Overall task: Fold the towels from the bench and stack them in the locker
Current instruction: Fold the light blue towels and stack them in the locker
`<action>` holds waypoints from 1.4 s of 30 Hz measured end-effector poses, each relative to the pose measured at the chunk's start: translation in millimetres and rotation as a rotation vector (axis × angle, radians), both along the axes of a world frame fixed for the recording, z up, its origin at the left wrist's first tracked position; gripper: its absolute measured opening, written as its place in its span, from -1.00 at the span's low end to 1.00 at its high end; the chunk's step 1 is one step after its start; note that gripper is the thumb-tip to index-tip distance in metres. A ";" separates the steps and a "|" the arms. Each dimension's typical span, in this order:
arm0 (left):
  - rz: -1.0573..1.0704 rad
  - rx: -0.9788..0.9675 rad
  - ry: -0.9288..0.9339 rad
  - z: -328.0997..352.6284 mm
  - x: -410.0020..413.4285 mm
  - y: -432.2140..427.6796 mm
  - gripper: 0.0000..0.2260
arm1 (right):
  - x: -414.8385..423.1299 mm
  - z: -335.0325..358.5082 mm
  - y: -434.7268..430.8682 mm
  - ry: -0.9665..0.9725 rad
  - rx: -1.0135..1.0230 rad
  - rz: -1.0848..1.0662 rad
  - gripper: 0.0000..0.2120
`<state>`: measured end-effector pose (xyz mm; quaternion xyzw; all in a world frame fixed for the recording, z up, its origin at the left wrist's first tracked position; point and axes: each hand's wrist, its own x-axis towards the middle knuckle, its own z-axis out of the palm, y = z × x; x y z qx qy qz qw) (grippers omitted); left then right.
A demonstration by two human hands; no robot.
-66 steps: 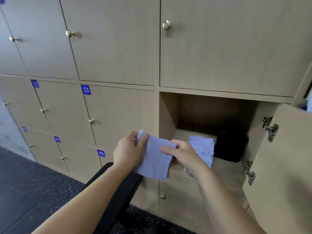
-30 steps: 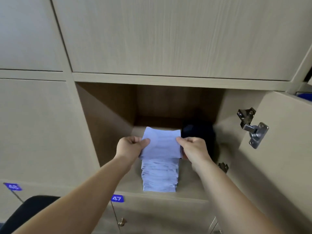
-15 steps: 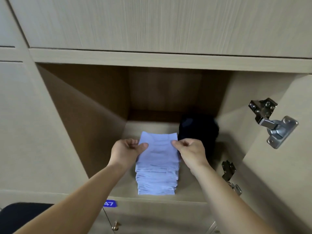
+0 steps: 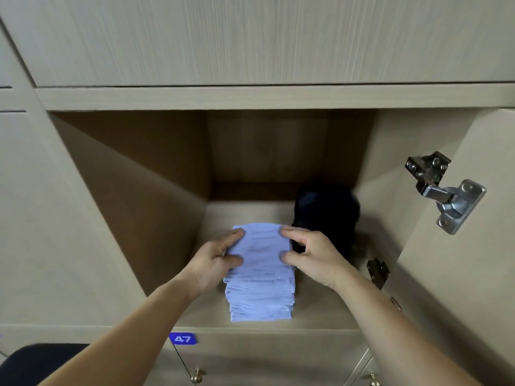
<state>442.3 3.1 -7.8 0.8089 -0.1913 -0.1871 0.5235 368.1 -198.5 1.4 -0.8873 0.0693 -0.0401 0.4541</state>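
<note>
Towel stack (image 4: 260, 291): locker (image 4: 139, 190) floor, 6 o'clock, near the front edge; dark bundle (image 4: 326, 215) at its 2 o'clock. Top towel (image 4: 262, 243): lies on the stack; left hand (image 4: 214, 260) and right hand (image 4: 312, 257) clasp nothing, thumbs and forefingers pressing its side edges, likely squaring it.

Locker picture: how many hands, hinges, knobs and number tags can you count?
Hands: 2, left hand and right hand.
Hinges: 2, upper hinge and lower hinge.
Knobs: 2, left knob and right knob.
Number tags: 1, tag 47.
Total: 7.
</note>
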 end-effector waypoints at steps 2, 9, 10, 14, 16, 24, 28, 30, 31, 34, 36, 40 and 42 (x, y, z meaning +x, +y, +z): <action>0.016 -0.044 0.045 -6.6 3.3 -1.5 -0.51 | -0.1 -6.9 -0.8 0.000 0.042 -0.022 -0.43; 0.097 -0.231 0.160 -31.7 4.1 -0.6 -0.55 | 0.6 -29.1 -0.9 -0.036 0.209 -0.099 -0.47; 0.098 -0.243 0.164 -35.0 3.5 0.0 -0.55 | 0.3 -30.9 -0.5 -0.045 0.231 -0.107 -0.48; 0.079 -0.207 0.141 -39.9 -0.6 1.4 -0.55 | -2.2 -32.1 1.3 -0.055 0.275 -0.117 -0.49; 0.080 -0.149 0.075 -37.0 -4.3 2.2 -0.55 | -2.7 -29.3 2.3 -0.046 0.253 -0.123 -0.49; 0.146 0.130 -0.310 23.9 -43.0 17.0 -0.40 | -31.3 24.3 9.7 -0.111 -0.023 -0.202 -0.48; 0.124 0.264 -0.397 50.2 -79.8 29.3 -0.40 | -72.8 52.3 24.3 -0.103 -0.255 -0.158 -0.49; 0.114 0.300 -0.429 59.7 -102.2 36.6 -0.40 | -98.3 62.1 34.1 -0.108 -0.342 -0.138 -0.57; 0.113 0.308 -0.436 63.0 -113.6 40.8 -0.40 | -111.3 65.2 39.2 -0.107 -0.381 -0.135 -0.59; 0.113 0.315 -0.454 68.4 -145.9 52.4 -0.42 | -148.9 71.4 53.6 -0.075 -0.468 -0.102 -0.56; 0.113 0.300 -0.445 64.3 -162.5 59.3 -0.42 | -170.2 72.1 62.4 -0.049 -0.516 -0.075 -0.49; 0.122 0.296 -0.349 40.6 -181.5 74.4 -0.32 | -195.8 64.4 73.9 -0.046 -0.590 -0.071 -0.38; 0.125 0.320 -0.312 25.9 -182.3 80.4 -0.22 | -201.3 57.0 78.0 -0.056 -0.622 -0.070 -0.32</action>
